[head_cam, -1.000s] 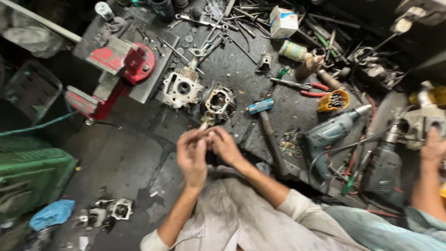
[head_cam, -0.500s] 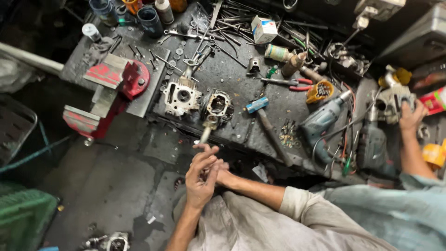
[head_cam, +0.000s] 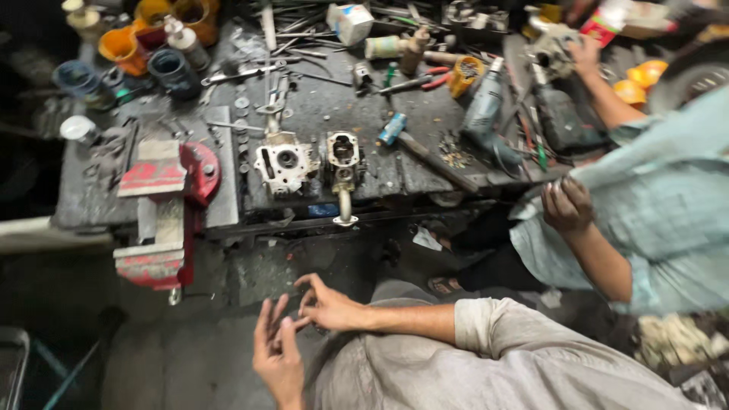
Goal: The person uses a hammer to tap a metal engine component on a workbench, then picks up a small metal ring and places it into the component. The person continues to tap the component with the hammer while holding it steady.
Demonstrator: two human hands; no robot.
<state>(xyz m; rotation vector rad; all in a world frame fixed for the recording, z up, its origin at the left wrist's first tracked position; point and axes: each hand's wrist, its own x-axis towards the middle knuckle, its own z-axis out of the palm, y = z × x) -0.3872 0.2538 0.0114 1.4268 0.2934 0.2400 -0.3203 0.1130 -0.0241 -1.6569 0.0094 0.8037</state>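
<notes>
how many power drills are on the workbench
2 that I can make out: a grey-blue power drill lies right of centre, and a darker power drill lies further right, by the co-worker's forearm. Clutter may hide others.

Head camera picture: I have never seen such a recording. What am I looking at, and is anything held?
The single camera sits on a person's head and looks down. That person's left hand and right hand meet low in the picture, fingers spread; whether they hold anything small I cannot tell. Above lies a dark, oily metal workbench with a red bench vise, two grey metal engine parts, a grey electric drill and orange plastic cups. The arm in the light blue shirt belongs to a co-worker.
</notes>
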